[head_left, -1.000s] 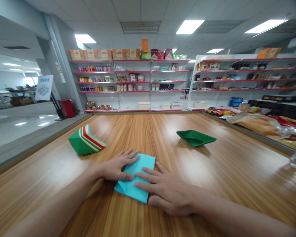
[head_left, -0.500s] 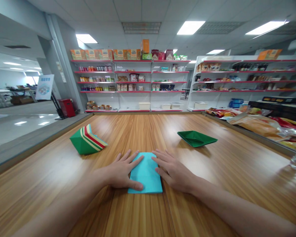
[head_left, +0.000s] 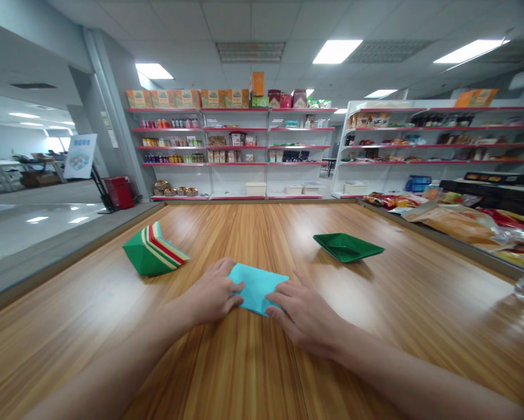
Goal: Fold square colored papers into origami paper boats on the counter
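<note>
The blue paper point(head_left: 257, 284) now lies crosswise, no longer lengthwise.
The left hand point(head_left: 216, 293) clamps its left end, the right hand point(head_left: 308, 315) its right, on the table point(head_left: 248, 373) between the striped folded stack point(head_left: 146, 254) and the green folded paper point(head_left: 347, 247).

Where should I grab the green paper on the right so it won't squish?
Maybe pinch the green paper by its right tip, coming from the right: that end is narrow and seems lifted off the table, leaving room underneath. The hollow middle might squash.
</note>
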Available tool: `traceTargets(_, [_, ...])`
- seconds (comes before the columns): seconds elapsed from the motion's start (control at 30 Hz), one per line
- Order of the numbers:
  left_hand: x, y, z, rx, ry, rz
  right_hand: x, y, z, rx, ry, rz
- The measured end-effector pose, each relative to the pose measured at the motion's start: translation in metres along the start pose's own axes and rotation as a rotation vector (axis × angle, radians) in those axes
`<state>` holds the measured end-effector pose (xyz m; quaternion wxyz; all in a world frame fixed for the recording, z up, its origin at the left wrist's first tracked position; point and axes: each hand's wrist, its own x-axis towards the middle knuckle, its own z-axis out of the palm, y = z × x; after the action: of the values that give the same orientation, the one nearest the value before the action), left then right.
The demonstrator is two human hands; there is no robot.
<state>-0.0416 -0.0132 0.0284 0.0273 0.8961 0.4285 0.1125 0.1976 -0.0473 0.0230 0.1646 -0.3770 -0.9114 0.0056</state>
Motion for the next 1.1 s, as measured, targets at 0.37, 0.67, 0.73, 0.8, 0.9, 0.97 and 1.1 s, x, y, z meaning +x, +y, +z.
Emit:
traceTargets(0.37, [0.002,-0.003,-0.002,-0.382,-0.110,0.299,-0.002,0.012,0.012,-0.132,0.041,0.093])
traceTargets(0.67, [-0.001,-0.017,0.009,-0.267,-0.055,0.263,-0.003,0.002,0.001,0.184,-0.186,-0.029])
traceTargets(0.73, [0.000,-0.021,0.011,-0.287,-0.037,0.258,-0.003,0.003,0.001,0.201,-0.235,-0.012])
traceTargets(0.8, [-0.001,-0.024,0.012,-0.275,-0.036,0.253,-0.003,0.004,0.001,0.213,-0.241,-0.012])
traceTargets(0.9, [-0.002,-0.029,0.011,-0.220,-0.106,0.224,-0.003,0.005,0.001,0.226,-0.214,-0.022])
traceTargets(0.97, [-0.003,-0.032,0.011,-0.199,-0.164,0.195,-0.003,0.004,0.001,0.223,-0.212,-0.015])
traceTargets(1.1, [-0.003,-0.035,0.010,-0.195,-0.212,0.156,-0.004,0.003,0.001,0.206,-0.234,0.000])
